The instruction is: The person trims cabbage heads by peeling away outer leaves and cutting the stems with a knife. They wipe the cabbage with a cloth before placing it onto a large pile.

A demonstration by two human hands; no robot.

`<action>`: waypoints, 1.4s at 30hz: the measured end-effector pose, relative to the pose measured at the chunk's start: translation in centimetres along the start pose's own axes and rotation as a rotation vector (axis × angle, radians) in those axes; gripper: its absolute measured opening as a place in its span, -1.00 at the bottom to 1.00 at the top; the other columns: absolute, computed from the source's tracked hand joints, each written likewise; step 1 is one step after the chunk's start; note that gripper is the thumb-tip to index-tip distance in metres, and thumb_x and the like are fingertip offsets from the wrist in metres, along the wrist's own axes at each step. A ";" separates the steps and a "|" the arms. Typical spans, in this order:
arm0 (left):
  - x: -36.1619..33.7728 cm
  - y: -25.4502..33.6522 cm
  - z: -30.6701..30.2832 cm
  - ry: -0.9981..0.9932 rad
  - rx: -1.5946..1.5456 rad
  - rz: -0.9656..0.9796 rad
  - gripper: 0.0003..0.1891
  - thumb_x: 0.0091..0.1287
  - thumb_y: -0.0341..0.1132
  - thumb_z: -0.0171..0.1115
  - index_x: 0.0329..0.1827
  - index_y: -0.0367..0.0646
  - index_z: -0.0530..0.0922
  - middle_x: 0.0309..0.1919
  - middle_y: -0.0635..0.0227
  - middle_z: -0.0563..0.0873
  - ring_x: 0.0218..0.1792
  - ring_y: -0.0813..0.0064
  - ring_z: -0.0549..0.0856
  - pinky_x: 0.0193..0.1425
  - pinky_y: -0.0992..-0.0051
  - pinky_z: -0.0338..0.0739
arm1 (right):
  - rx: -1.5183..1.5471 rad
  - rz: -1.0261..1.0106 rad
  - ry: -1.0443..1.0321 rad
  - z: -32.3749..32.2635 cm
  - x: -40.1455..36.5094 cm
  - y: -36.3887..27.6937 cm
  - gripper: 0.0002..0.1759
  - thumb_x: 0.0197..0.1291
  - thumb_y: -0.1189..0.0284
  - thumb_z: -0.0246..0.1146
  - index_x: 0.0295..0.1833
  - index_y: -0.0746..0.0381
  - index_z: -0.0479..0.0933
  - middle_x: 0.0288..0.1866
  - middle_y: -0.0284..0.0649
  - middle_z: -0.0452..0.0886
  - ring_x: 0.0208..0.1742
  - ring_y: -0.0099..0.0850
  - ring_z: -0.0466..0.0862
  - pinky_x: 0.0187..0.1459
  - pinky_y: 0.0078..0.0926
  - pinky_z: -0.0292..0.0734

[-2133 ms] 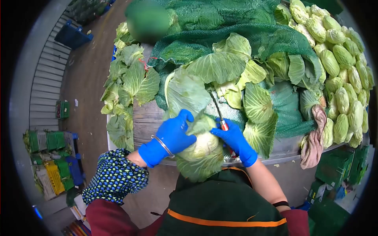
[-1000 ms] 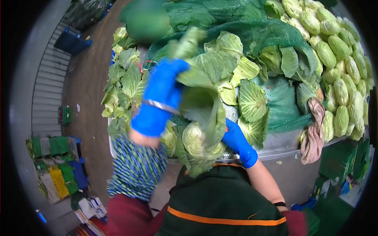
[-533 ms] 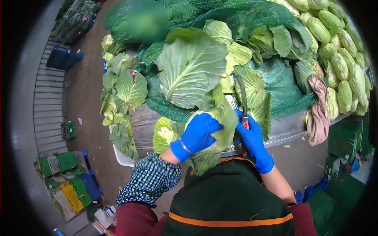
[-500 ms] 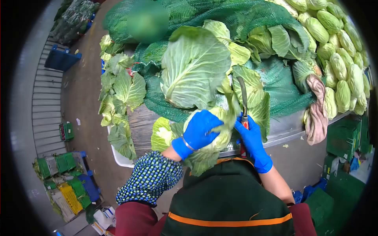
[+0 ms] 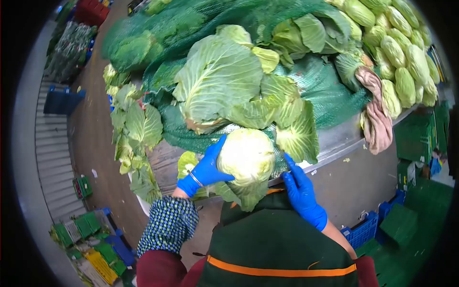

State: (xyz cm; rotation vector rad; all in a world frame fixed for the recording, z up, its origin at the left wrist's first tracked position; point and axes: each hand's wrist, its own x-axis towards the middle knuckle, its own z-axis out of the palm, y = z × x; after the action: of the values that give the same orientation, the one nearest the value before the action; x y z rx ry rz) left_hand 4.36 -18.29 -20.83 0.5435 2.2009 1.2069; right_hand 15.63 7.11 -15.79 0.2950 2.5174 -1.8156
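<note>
A pale trimmed cabbage head (image 5: 247,155) rests at the near edge of the metal-rimmed table (image 5: 334,143), right in front of my dark apron. My left hand (image 5: 204,168), in a blue glove with a bangle at the wrist, grips the head's left side. My right hand (image 5: 300,190), also gloved in blue, lies just right of the head at the table edge with its fingers pointing up toward it. No knife shows in it. A few loose green leaves (image 5: 241,193) hang under the head.
Big loose outer leaves (image 5: 217,79) lie on green net sacks (image 5: 325,88) behind the head. Trimmed cabbages (image 5: 406,62) are piled at the far right beside a pinkish cloth (image 5: 375,117). More leaves (image 5: 136,129) hang off the table's left side. Green and blue crates (image 5: 366,229) stand on the floor.
My left hand flung a big outer leaf onto the pile, then returned to the head. The head now shows bare and pale. The knife upright in my right hand is out of sight.
</note>
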 end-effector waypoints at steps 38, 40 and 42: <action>1.2 3.6 6.7 0.717 -0.036 -0.161 -0.05 0.00 -0.25 0.42 0.37 -0.31 -0.03 0.21 -0.09 0.26 0.21 0.20 0.31 0.26 0.20 0.22 | 0.125 0.134 0.580 -5.3 4.9 2.8 -0.66 0.05 0.51 0.25 0.00 0.28 0.49 -0.27 -0.25 0.60 -0.33 -0.51 0.56 -0.25 -0.52 0.47; 1.8 4.2 9.5 0.695 0.223 -0.097 0.08 -0.13 -0.02 0.46 0.36 -0.34 -0.01 0.22 -0.14 0.21 0.21 -0.03 0.27 0.29 0.12 0.13 | 0.297 0.217 0.615 -6.6 7.4 0.0 -0.64 0.06 0.53 0.24 0.03 0.27 0.48 -0.24 -0.27 0.59 -0.33 -0.51 0.56 -0.23 -0.52 0.47; 2.5 5.4 8.5 0.597 0.343 -0.008 0.02 -0.08 -0.09 0.44 0.36 -0.33 0.00 0.23 -0.14 0.19 0.22 -0.05 0.25 0.30 0.11 0.12 | -0.089 -0.169 0.536 -6.9 9.5 -1.0 -0.58 0.06 0.56 0.24 0.09 0.26 0.45 -0.21 -0.25 0.58 -0.28 -0.49 0.57 -0.16 -0.57 0.45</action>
State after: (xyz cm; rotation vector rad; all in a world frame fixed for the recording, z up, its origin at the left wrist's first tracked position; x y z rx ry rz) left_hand 8.45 -8.77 -20.63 0.3273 2.9443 1.0862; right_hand 6.75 14.61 -13.83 0.6648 3.0474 -1.8746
